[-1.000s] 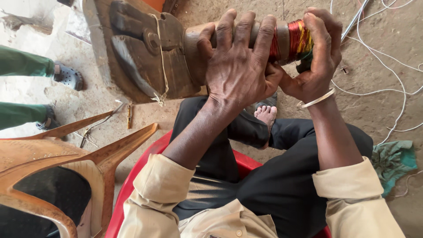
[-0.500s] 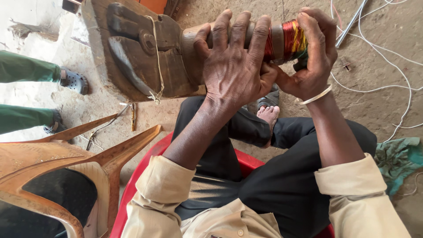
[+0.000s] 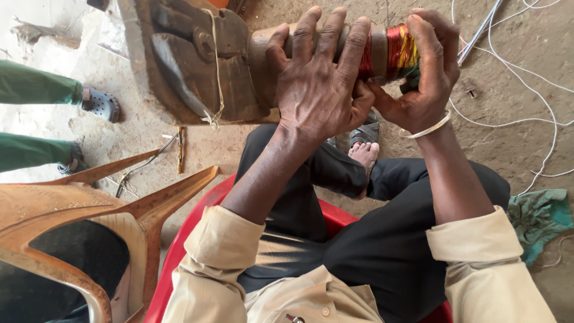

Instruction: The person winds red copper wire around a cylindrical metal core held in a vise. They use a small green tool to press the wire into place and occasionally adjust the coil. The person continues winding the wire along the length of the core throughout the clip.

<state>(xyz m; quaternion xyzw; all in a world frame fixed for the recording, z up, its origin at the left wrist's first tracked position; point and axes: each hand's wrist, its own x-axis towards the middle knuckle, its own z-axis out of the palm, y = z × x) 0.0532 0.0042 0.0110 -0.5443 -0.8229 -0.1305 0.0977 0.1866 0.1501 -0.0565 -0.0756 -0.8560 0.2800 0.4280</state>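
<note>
A thick brown cylinder (image 3: pixel 263 48) sticks out of a heavy wooden block (image 3: pixel 185 60) tied with pale string. Red and yellow wire windings (image 3: pixel 399 49) wrap the cylinder's right end. My left hand (image 3: pixel 317 84) lies over the cylinder, fingers spread across its top. My right hand (image 3: pixel 424 78), with a white bangle on the wrist, curls around the wound end, fingers over the coloured wire. I sit on a red plastic chair (image 3: pixel 179 251) in black trousers, one bare foot (image 3: pixel 363 154) below the hands.
An overturned brown plastic chair (image 3: pixel 89 203) lies at the lower left. Another person's green-trousered legs and sandals (image 3: pixel 98 101) stand at the left. White wires (image 3: pixel 526 78) trail over the dirt floor at right, near a green cloth (image 3: pixel 538 218).
The view has shifted slightly. Both hands keep their hold on the cylinder, with the right hand's fingers shifted a little over the coloured windings.
</note>
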